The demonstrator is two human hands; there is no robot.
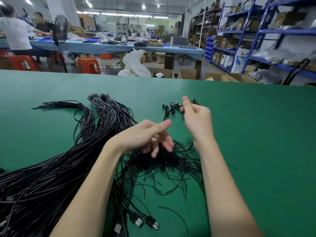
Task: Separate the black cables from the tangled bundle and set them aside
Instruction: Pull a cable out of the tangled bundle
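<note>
A big bundle of black cables (56,161) fans across the left of the green table (256,134). Its thin ends form a tangled heap (171,161) in the middle. My left hand (150,135) hovers over that heap with loosely spread fingers that reach down into the strands; I cannot make out a grip. My right hand (196,118) is raised beyond the heap, its fingers curled on a thin black cable that runs down past the wrist. Just behind it lies a small set-aside group of short black cables (172,108). USB plugs (145,223) lie at the front.
Two tied cable bunches (102,103) lie at the back left of the table. Beyond the far edge are cardboard boxes (188,74), red stools (89,65), a blue workbench with seated people (15,31), and blue shelving (256,40) on the right.
</note>
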